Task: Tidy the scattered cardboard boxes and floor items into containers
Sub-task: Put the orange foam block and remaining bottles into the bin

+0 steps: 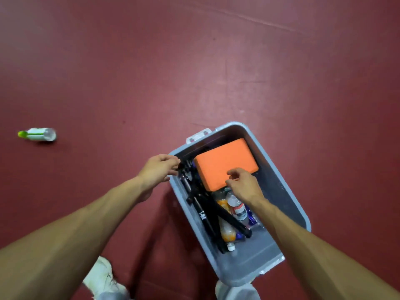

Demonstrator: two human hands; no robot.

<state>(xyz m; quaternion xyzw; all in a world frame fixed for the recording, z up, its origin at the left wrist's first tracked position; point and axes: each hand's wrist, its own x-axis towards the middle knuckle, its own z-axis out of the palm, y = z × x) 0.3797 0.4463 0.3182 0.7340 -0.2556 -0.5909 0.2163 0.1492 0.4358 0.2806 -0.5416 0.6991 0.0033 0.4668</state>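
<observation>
Head camera is showing the left hand (159, 167) pinching the black tripod (213, 215) head at the gray bin (290, 191) rim while the right hand (243, 184), fingers loosely curled and empty, is hovering over the orange block (225, 163) inside; settling the tripod flat probably works best.

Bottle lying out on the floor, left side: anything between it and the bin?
Nothing visible. The bottle lies alone on bare red floor, and the stretch over to the gray bin is clear. Both hands are at the bin: left hand at its near-left rim, right hand over the orange block.
</observation>
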